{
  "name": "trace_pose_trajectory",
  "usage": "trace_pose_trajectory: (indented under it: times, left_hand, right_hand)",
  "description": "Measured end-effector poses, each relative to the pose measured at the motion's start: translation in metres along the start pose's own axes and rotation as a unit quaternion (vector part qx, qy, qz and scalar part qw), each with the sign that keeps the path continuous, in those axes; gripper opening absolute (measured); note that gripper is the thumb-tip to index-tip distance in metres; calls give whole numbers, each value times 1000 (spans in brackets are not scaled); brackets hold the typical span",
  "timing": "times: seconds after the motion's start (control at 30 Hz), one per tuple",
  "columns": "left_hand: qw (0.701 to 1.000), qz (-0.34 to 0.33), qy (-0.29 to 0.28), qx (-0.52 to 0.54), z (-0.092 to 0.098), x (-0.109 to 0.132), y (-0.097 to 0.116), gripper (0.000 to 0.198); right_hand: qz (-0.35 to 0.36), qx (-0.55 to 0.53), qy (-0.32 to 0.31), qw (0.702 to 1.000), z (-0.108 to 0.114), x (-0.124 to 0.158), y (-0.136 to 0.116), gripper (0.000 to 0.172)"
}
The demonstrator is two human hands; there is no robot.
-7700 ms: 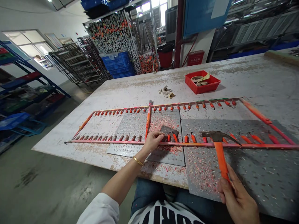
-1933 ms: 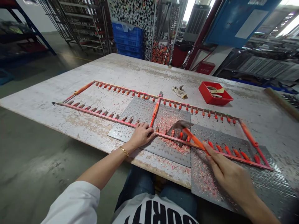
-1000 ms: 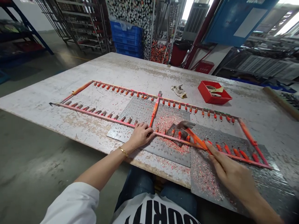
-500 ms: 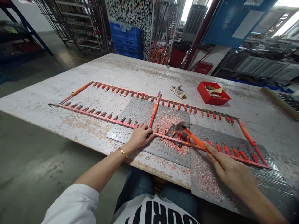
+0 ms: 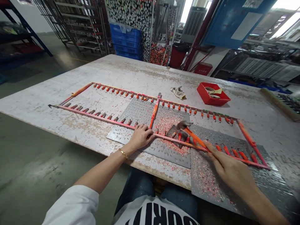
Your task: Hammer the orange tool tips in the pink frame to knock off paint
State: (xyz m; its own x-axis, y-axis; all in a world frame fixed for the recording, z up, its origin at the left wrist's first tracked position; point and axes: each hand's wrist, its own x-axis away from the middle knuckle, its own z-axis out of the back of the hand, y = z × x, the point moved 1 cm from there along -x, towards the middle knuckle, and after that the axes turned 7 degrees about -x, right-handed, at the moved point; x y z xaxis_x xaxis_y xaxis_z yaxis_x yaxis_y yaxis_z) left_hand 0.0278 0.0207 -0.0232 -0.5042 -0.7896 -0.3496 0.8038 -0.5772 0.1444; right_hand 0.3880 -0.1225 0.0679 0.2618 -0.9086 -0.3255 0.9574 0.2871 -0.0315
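A long pink and orange metal frame [image 5: 105,119] with a crossbar lies across the table. Along both long rails sit rows of small coated hooks [image 5: 179,108], many orange, the near left ones duller. My left hand [image 5: 141,136] is closed over the near rail beside the crossbar. In my right hand [image 5: 231,165] is a hammer [image 5: 195,137] with an orange handle. Its dark head hovers or rests over a dark metal block [image 5: 174,132] beneath the near rail; whether they touch I cannot tell. Pink and white paint chips [image 5: 170,122] surround the block.
Grey metal sheets [image 5: 140,109] lie on the worn white table [image 5: 112,68] under part of the frame. Farther back are a crumpled glove [image 5: 178,92] and a red box [image 5: 212,97] holding tape. Blue crates [image 5: 126,40] and racks stand beyond the table.
The hammer and right hand have hardly moved, and the frame's right end has shifted very slightly left. My left hand stays on the rail.
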Motion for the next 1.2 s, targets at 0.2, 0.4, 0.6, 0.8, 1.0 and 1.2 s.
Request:
trace_pose_trajectory:
  times: [0.2, 0.4, 0.6, 0.8, 1.0, 1.2]
  left_hand:
    - [1000, 2, -2, 1, -1, 1, -1, 34]
    - [1000, -3, 3, -4, -1, 0, -2, 33]
    - [1000, -6, 2, -11, -2, 1, -2, 34]
    - [1000, 0, 0, -10, -1, 1, -2, 35]
    - [1000, -1, 3, 3, -2, 1, -2, 33]
    - [1000, -4, -2, -4, -2, 1, -2, 35]
  right_hand:
    - [-18, -26, 98, 995, -8, 1, -6, 55]
    - [-11, 16, -31, 999, -21, 4, -1, 47]
    - [-40, -43, 120, 991, 16, -10, -6, 54]
    - [5, 7, -7, 1000, -28, 2, -5, 49]
    - [-6, 0, 16, 1000, 10, -8, 1, 51]
    - [18, -10, 124, 992, 2, -11, -15, 54]
